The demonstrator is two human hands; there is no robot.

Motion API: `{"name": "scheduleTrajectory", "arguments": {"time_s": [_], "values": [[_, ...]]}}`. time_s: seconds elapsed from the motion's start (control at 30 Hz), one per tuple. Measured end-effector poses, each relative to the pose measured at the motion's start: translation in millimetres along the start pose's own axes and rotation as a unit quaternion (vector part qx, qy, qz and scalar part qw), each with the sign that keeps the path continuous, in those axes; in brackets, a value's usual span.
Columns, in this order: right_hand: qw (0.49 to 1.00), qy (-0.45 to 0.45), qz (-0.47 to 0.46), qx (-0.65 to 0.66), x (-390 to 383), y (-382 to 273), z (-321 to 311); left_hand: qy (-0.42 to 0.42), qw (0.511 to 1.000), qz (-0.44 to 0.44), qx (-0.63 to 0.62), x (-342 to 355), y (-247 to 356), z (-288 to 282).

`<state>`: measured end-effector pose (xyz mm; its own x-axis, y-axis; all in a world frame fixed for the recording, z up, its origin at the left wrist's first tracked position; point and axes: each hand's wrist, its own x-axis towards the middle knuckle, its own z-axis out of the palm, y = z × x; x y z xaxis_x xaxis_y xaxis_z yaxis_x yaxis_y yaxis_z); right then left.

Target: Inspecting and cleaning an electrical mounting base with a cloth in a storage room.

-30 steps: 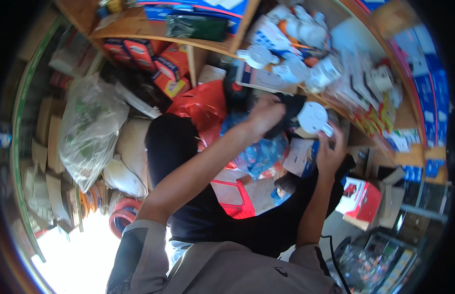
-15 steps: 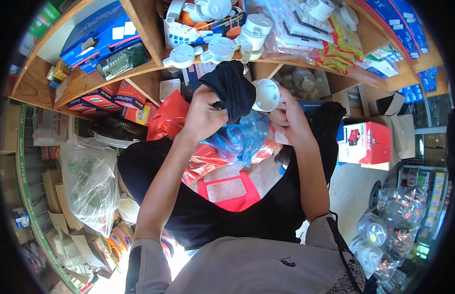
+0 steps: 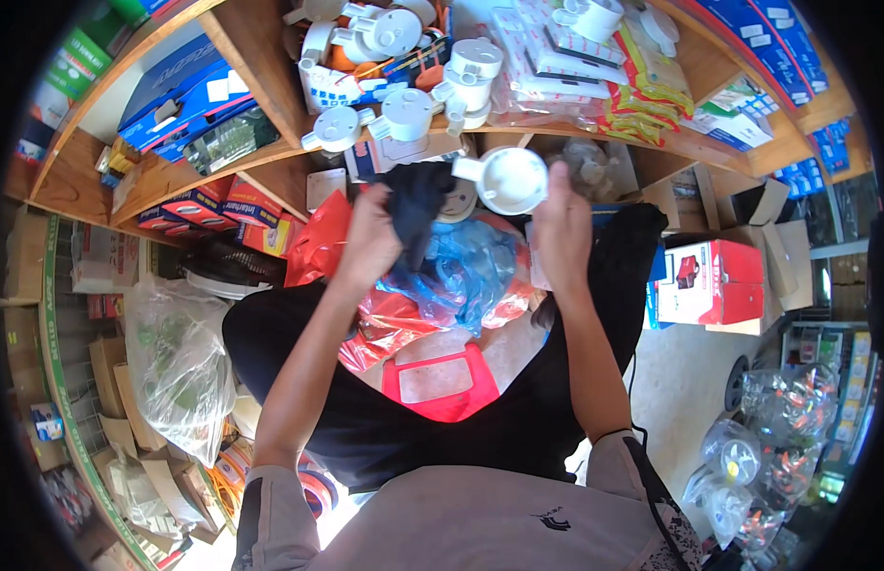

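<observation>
My left hand (image 3: pixel 370 236) is closed around a bunched black cloth (image 3: pixel 419 195), which hangs down beside its fingers. At the right, my right hand (image 3: pixel 563 228) grips a white round plastic junction box (image 3: pixel 515 181) by its edge. The hollow inside of the box shows, and a short pipe spout sticks out toward the cloth. Cloth and box are held apart, just in front of the shelf edge. Beneath them lies a crumpled blue plastic bag (image 3: pixel 466 271), with a red plastic bag (image 3: pixel 318 238) to its left.
More white junction boxes (image 3: pixel 406 114) stand along the wooden shelf (image 3: pixel 546 121) ahead, next to packets in clear and yellow wrapping (image 3: pixel 642 95). Between my knees is a red plastic stool (image 3: pixel 475 371). A red and white carton (image 3: pixel 713 283) sits at right, a clear bag (image 3: pixel 180 362) at left.
My hands have moved apart. The cloth has shifted left and lower, away from the box. The box has tilted, so its spout now points left toward the cloth.
</observation>
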<state>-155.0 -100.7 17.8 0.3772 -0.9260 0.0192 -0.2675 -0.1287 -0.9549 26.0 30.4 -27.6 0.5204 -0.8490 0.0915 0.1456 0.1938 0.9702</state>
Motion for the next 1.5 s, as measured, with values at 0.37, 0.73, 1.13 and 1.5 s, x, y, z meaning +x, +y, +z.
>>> {"name": "scheduleTrajectory", "arguments": {"time_s": [0.37,0.73,1.13,1.5], "values": [[0.98,-0.105,-0.167,0.019,-8.7,26.4,12.8,0.104,0.988,-0.077,-0.086,8.9,-1.0,18.7],[0.916,-0.255,-0.289,-0.109,2.8,26.3,14.1,-0.109,0.959,-0.063,0.253,5.8,29.3,-16.8],[0.946,-0.261,-0.146,0.124,-15.2,29.4,50.1,0.052,0.944,0.009,0.326,-4.5,12.9,2.8],[0.975,-0.123,-0.054,0.174,14.2,26.0,29.3,0.009,0.834,0.342,0.433,-13.5,18.5,9.7]]}}
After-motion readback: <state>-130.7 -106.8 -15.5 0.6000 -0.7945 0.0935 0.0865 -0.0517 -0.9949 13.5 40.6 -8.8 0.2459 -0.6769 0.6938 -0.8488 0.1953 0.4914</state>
